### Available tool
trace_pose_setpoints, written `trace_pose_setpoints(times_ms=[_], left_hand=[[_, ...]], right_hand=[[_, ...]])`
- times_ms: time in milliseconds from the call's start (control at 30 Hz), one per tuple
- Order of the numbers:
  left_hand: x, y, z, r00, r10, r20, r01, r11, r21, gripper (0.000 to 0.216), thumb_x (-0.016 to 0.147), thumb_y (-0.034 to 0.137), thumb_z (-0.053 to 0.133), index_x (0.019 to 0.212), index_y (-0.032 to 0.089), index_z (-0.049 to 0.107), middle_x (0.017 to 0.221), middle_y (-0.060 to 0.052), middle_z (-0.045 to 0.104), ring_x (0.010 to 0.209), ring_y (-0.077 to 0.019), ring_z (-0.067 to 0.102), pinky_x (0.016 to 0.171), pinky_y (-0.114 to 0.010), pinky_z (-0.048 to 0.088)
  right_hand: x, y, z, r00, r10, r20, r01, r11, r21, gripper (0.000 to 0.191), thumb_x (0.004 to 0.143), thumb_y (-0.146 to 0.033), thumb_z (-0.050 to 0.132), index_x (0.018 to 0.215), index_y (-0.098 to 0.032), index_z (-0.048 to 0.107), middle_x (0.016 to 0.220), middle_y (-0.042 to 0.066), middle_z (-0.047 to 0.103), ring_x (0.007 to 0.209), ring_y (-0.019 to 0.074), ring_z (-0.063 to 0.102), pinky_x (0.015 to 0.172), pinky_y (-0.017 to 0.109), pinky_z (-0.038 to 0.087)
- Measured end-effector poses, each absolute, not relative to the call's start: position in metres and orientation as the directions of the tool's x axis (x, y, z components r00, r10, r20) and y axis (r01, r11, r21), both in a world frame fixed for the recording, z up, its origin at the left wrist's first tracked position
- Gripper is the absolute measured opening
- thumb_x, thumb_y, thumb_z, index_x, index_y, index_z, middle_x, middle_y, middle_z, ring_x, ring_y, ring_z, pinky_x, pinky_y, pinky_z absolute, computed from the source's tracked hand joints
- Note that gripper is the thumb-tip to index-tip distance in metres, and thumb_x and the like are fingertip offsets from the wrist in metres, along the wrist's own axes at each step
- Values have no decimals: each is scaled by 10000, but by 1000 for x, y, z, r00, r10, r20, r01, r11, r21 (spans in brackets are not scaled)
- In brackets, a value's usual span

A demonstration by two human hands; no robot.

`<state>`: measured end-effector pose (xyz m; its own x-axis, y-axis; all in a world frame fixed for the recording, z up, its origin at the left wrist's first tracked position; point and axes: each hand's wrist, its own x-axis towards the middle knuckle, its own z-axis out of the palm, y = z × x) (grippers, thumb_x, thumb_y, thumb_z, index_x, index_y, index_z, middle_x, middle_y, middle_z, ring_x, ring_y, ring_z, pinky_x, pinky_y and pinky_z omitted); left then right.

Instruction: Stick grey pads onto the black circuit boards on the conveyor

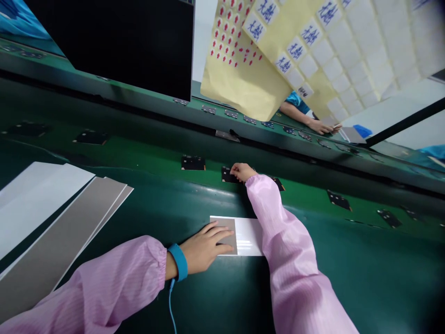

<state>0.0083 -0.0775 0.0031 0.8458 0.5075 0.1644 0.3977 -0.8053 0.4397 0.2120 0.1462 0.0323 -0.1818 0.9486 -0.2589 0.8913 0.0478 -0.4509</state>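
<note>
My left hand [205, 246] lies flat with fingers stretched out on a small grey pad [227, 234] that rests on a white sheet [248, 236] on the dark green bench. A blue wrist strap [179, 262] circles that wrist. My right hand [242, 171] reaches forward to the green conveyor belt [146, 155] and its fingers close on a small black board [227, 175]. Both arms wear pink sleeves.
Several more small black boards [193, 163] lie spaced along the belt. Long grey and white strips [52, 222] lie at the left. A large black panel [121, 41] stands behind the belt. Yellow label sheets [278, 51] hang above. Another person's hand [321, 126] works at the far side.
</note>
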Motion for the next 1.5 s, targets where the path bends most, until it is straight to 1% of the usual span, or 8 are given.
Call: trace_pose_setpoints(times_ms=[233,367,533,867,1000,1233,1367,1500], left_hand=[[7,-76,4,852,500,156,397,-810,432,585,737,-10,444,1255,259,482,1420,-51,357,1331,-230,275,1114,-507,219],[5,-74,0,861,479,173,393,-841,372,670,692,-57,387,1263,280,477,1422,-30,362,1317,-228,308,1086,-513,290],[1,-64,-16,872,424,247,368,-898,241,642,755,29,395,1319,334,432,1425,-9,371,1276,-253,388,1020,-485,398],[0,-52,-36,883,375,282,341,-926,161,573,823,163,416,1347,391,386,1428,8,369,1254,-286,424,987,-514,413],[1,-55,-24,887,393,241,365,-918,154,555,829,146,407,1330,383,402,1409,8,392,1250,-272,421,990,-496,409],[14,-55,8,846,482,230,425,-868,256,381,852,141,397,1182,274,531,1266,-47,492,1177,-242,438,986,-440,363],[23,-57,17,801,548,239,482,-828,286,238,904,180,376,1048,211,563,1125,-53,550,1062,-230,479,919,-427,361],[23,-58,17,767,579,275,495,-808,319,218,923,216,391,1092,191,527,1134,-64,544,1050,-218,475,926,-412,345]], right_hand=[[222,114,24,-274,956,108,902,295,-315,219,847,-134,465,955,-128,655,960,93,626,856,151,581,833,252,431],[220,91,24,-303,950,77,935,311,-169,291,819,-107,453,1041,-96,641,1092,131,571,1007,195,526,886,266,410],[220,83,28,-221,973,70,972,226,-62,259,841,-183,461,1023,-112,631,1099,126,554,988,226,501,836,321,426],[227,72,34,-140,990,31,989,141,-40,262,895,-150,387,1072,-84,570,1173,157,520,1072,245,467,861,364,402],[231,41,45,-163,975,150,976,182,-121,305,860,-147,439,1149,-120,534,1183,140,498,1076,239,457,898,375,385],[210,-29,64,-255,953,166,808,304,-504,193,807,-108,490,955,-135,610,927,57,559,790,131,541,773,245,434],[210,-39,62,-220,973,74,808,224,-544,151,755,-43,519,823,-137,615,809,34,571,686,119,522,701,239,420],[213,-34,49,-157,986,53,831,161,-533,162,748,-7,506,761,-134,607,747,24,549,631,107,492,662,233,400]])
